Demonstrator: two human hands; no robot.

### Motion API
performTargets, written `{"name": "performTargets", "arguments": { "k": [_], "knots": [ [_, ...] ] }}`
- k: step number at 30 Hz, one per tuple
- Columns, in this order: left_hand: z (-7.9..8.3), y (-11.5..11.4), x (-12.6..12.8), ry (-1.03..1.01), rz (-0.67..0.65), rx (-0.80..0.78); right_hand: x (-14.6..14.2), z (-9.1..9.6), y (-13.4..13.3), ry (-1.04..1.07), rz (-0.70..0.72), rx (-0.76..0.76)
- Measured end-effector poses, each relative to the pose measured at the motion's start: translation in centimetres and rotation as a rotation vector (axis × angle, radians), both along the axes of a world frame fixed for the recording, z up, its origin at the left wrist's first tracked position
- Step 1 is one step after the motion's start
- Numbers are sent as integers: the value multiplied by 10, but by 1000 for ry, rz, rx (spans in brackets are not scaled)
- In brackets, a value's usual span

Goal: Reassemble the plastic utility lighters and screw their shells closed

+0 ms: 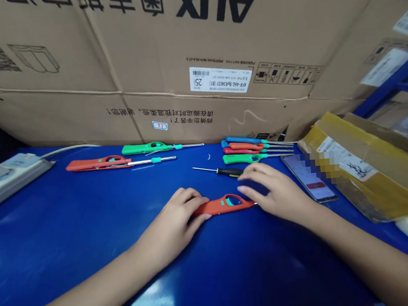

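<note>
I pinch the wide end of an orange lighter [217, 206] between the thumb and fingers of my left hand [177, 219], steadying it low over the blue table [215, 276] right in front of me, its narrow end aimed at 3 o'clock. My right hand [280, 191] is at that end, thumb and forefinger spread with a gap between them; whether my other fingers grip the metal tip there, I cannot tell.

Taking the orange lighter as the dial's centre, the screwdriver [230, 171] lies near 12, its black handle just beside my right fingertips. At 1 o'clock lie blue, red, green and second orange lighters [240, 159], close together. A red-orange lighter [90, 165] rests at 10, a green one [141, 148] nearer 11. The phone [308, 177] sits towards 3, beside the yellow-taped box [381, 180]. A power strip [16, 176] lies past 9, and a large carton [160, 61] stands at 12.
</note>
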State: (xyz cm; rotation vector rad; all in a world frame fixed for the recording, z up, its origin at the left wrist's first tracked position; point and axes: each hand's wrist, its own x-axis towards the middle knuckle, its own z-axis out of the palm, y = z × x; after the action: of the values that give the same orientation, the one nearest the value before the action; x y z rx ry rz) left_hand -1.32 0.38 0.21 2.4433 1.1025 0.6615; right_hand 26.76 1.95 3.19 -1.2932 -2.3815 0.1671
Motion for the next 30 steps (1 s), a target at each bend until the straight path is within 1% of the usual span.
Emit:
{"name": "performTargets", "arguments": {
  "k": [1,3,5,8,18,23,30],
  "knots": [
    [0,-1,0,1,-4,-6,-2,0,4,7,-60,3],
    [-1,-2,1,1,-12,-11,-6,-5,14,-35,-139,-40],
    [-1,-3,1,-4,-21,-8,-10,-11,25,-54,-152,-78],
    [-1,-3,1,-19,-27,-18,-12,-19,36,-53,-151,-95],
    [-1,0,3,-85,-38,-54,10,-21,27,80,-156,-93],
    [-3,3,3,-77,-43,-50,10,-24,30,128,-168,-71],
    [-2,2,3,-79,-38,-63,10,-26,31,144,-178,-51]
  ]
}}
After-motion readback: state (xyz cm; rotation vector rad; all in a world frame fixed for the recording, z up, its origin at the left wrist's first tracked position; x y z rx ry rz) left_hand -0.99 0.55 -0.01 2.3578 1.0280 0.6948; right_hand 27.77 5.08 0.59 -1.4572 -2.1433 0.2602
